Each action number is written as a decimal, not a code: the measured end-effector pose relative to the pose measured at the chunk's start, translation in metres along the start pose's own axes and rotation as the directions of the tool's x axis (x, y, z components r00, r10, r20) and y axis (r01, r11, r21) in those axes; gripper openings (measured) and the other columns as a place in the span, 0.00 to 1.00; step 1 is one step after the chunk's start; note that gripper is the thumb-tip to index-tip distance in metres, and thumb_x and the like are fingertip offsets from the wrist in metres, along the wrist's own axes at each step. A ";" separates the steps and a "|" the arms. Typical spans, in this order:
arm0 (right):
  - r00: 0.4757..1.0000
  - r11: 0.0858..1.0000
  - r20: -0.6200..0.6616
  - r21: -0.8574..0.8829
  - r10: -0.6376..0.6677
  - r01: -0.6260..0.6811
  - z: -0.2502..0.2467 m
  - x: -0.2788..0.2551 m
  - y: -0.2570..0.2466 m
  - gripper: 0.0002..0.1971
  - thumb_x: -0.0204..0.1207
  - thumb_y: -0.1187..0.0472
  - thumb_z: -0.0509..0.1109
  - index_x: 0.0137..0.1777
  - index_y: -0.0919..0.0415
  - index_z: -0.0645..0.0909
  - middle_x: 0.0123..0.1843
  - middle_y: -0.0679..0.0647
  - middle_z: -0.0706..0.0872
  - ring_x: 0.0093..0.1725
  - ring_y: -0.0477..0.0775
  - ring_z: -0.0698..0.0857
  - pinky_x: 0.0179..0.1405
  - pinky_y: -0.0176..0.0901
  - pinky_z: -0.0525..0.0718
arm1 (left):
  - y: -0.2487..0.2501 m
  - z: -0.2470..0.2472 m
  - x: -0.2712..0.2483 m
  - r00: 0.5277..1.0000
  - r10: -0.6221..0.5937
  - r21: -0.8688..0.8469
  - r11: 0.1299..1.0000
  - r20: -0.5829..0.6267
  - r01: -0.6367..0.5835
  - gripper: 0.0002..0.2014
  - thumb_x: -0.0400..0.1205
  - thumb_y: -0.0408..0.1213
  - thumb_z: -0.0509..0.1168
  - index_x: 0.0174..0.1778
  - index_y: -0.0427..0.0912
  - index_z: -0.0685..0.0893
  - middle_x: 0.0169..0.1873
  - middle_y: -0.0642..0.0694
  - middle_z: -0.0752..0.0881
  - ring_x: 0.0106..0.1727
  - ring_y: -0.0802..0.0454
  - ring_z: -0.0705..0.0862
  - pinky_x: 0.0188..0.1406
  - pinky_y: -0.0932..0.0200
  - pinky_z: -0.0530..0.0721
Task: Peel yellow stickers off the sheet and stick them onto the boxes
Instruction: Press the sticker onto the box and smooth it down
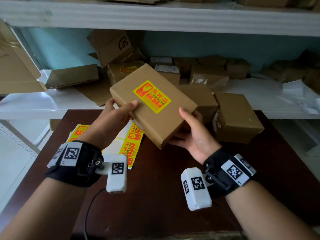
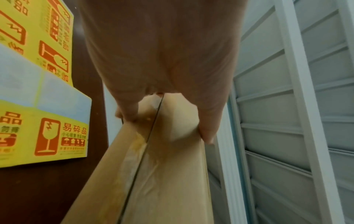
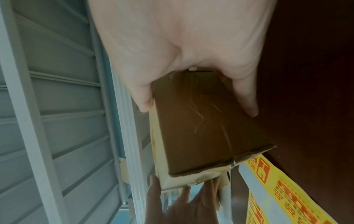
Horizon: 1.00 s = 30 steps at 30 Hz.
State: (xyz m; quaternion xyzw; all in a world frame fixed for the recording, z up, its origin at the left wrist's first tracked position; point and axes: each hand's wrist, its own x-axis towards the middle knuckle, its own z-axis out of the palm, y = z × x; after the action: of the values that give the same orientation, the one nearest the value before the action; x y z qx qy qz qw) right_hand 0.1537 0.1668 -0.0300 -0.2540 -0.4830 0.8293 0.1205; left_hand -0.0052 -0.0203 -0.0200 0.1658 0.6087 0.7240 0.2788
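A brown cardboard box is held tilted above the dark table, with a yellow fragile sticker stuck on its top face. My left hand grips its left end, thumb on top and fingers underneath. My right hand grips its near right corner, thumb on top. The wrist views show the box's underside clamped between thumb and fingers of the left hand and the right hand. The sticker sheet lies on the table under the left hand, partly peeled, with several yellow stickers left.
Two plain brown boxes stand at the table's far right edge. The white shelf behind holds several more boxes and flattened cartons, one bearing a yellow sticker. An upper shelf overhangs. Dark table lies below.
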 end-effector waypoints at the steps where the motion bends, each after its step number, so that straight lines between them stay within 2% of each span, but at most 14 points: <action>1: 1.000 1.000 0.002 -0.005 0.010 -0.010 0.003 -0.001 0.002 0.27 0.77 0.46 0.75 0.72 0.46 0.68 0.71 0.56 0.83 0.67 0.68 0.85 0.63 0.81 0.81 | -0.001 0.000 0.001 1.000 0.000 -0.022 1.000 -0.018 0.000 0.41 0.73 0.45 0.78 0.80 0.40 0.67 0.66 0.42 0.87 0.66 0.48 0.87 0.75 0.48 0.76; 4: 0.998 0.997 0.024 -0.065 0.053 -0.051 0.008 -0.002 0.009 0.30 0.74 0.42 0.76 0.71 0.49 0.67 0.71 0.56 0.81 0.65 0.71 0.85 0.62 0.76 0.85 | 0.000 -0.005 0.003 0.997 -0.024 -0.021 1.000 -0.068 0.022 0.32 0.77 0.46 0.73 0.77 0.43 0.73 0.65 0.45 0.88 0.67 0.47 0.86 0.72 0.43 0.78; 7: 0.991 0.979 0.061 -0.174 0.119 -0.107 0.012 -0.002 0.015 0.38 0.66 0.36 0.77 0.71 0.50 0.67 0.71 0.57 0.79 0.63 0.71 0.87 0.60 0.72 0.87 | 0.002 -0.009 -0.001 0.995 -0.079 0.087 0.993 -0.069 0.085 0.27 0.78 0.55 0.68 0.74 0.55 0.76 0.64 0.45 0.88 0.63 0.44 0.87 0.58 0.36 0.86; 10: 0.981 0.957 0.096 -0.253 0.168 -0.139 0.015 -0.001 0.020 0.34 0.73 0.35 0.74 0.73 0.50 0.67 0.73 0.54 0.79 0.60 0.69 0.90 0.61 0.70 0.87 | 0.003 -0.014 -0.001 0.992 -0.102 0.115 0.987 -0.073 0.110 0.29 0.77 0.57 0.71 0.74 0.60 0.75 0.63 0.45 0.88 0.62 0.40 0.88 0.58 0.31 0.86; 12: 0.980 0.943 0.106 -0.305 0.171 -0.132 0.016 0.001 0.021 0.36 0.71 0.31 0.71 0.74 0.47 0.68 0.74 0.51 0.78 0.59 0.66 0.91 0.61 0.67 0.88 | 0.003 -0.017 0.000 0.990 -0.101 0.133 0.985 -0.098 0.114 0.30 0.75 0.58 0.72 0.74 0.60 0.75 0.62 0.45 0.89 0.61 0.41 0.88 0.57 0.34 0.87; 14: 0.984 0.906 0.112 -0.416 0.136 -0.078 0.015 0.004 0.018 0.38 0.69 0.27 0.67 0.75 0.45 0.69 0.74 0.48 0.78 0.60 0.62 0.89 0.62 0.65 0.88 | 0.001 -0.018 0.002 0.981 -0.117 0.110 0.985 -0.156 0.135 0.35 0.72 0.61 0.73 0.75 0.56 0.75 0.61 0.44 0.89 0.57 0.43 0.90 0.48 0.42 0.90; 16: 0.995 0.805 0.096 -0.590 -0.002 0.059 0.013 0.008 0.014 0.34 0.74 0.25 0.61 0.72 0.46 0.73 0.69 0.47 0.81 0.62 0.57 0.87 0.65 0.64 0.86 | -0.002 -0.018 0.005 0.960 -0.145 0.058 0.985 -0.241 0.164 0.40 0.69 0.64 0.73 0.76 0.51 0.74 0.60 0.43 0.89 0.52 0.46 0.92 0.37 0.51 0.89; 18: 0.964 0.610 0.110 -0.756 -0.241 0.238 0.005 0.016 0.009 0.32 0.74 0.24 0.59 0.67 0.47 0.78 0.64 0.45 0.82 0.64 0.51 0.83 0.68 0.61 0.83 | -0.006 -0.021 0.007 0.931 -0.167 0.002 0.984 -0.325 0.177 0.43 0.67 0.66 0.73 0.76 0.49 0.73 0.60 0.42 0.89 0.51 0.46 0.92 0.31 0.55 0.88; 20: 0.898 0.374 0.163 -0.868 -0.408 0.327 -0.005 0.023 0.005 0.25 0.80 0.33 0.62 0.67 0.48 0.80 0.70 0.45 0.78 0.72 0.49 0.77 0.75 0.53 0.76 | -0.010 -0.025 0.010 0.902 -0.185 -0.049 0.982 -0.389 0.181 0.47 0.65 0.67 0.74 0.76 0.47 0.72 0.61 0.41 0.87 0.53 0.45 0.91 0.31 0.54 0.88; 21: 0.874 0.265 0.192 -0.905 -0.446 0.333 -0.010 0.026 0.003 0.21 0.83 0.39 0.63 0.70 0.49 0.79 0.76 0.45 0.74 0.77 0.49 0.71 0.78 0.49 0.71 | -0.012 -0.026 0.010 0.887 -0.199 -0.072 0.980 -0.418 0.186 0.48 0.63 0.67 0.74 0.76 0.47 0.71 0.61 0.41 0.87 0.55 0.44 0.90 0.32 0.52 0.88; 23: 0.858 0.090 0.242 -0.945 -0.453 0.315 -0.018 0.031 0.002 0.23 0.85 0.45 0.64 0.77 0.50 0.74 0.85 0.45 0.64 0.84 0.51 0.60 0.81 0.49 0.62 | -0.015 -0.026 0.011 0.853 -0.225 -0.099 0.974 -0.470 0.202 0.48 0.62 0.68 0.75 0.76 0.49 0.71 0.62 0.43 0.86 0.57 0.44 0.89 0.34 0.49 0.87; 25: 0.864 -0.024 0.275 -0.956 -0.421 0.293 -0.022 0.035 0.003 0.28 0.84 0.44 0.64 0.83 0.49 0.67 0.89 0.45 0.55 0.88 0.53 0.50 0.86 0.53 0.55 | -0.018 -0.024 0.012 0.825 -0.248 -0.113 0.969 -0.508 0.222 0.47 0.63 0.67 0.75 0.75 0.50 0.69 0.62 0.45 0.85 0.59 0.46 0.87 0.35 0.47 0.85; 28: 0.899 -0.103 0.276 -0.961 -0.341 0.256 -0.025 0.039 0.005 0.35 0.85 0.42 0.63 0.88 0.47 0.56 0.91 0.42 0.43 0.89 0.52 0.40 0.88 0.58 0.48 | -0.024 -0.021 0.013 0.806 -0.273 -0.111 0.961 -0.525 0.254 0.44 0.68 0.65 0.74 0.76 0.51 0.67 0.62 0.47 0.83 0.59 0.48 0.84 0.38 0.48 0.83; 30: 0.918 -0.116 0.260 -0.965 -0.299 0.236 -0.028 0.042 0.002 0.37 0.85 0.42 0.63 0.89 0.46 0.50 0.91 0.42 0.39 0.89 0.51 0.36 0.87 0.60 0.47 | -0.026 -0.020 0.013 0.823 -0.303 -0.085 0.950 -0.481 0.300 0.43 0.69 0.66 0.73 0.76 0.51 0.69 0.62 0.46 0.84 0.59 0.48 0.84 0.35 0.50 0.82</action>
State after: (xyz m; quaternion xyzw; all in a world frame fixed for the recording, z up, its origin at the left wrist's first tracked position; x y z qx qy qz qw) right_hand 0.1337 0.2046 -0.0557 -0.1765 -0.9659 0.1739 0.0750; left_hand -0.0218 -0.0261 -0.0510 -0.1213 0.6757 0.6907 0.2272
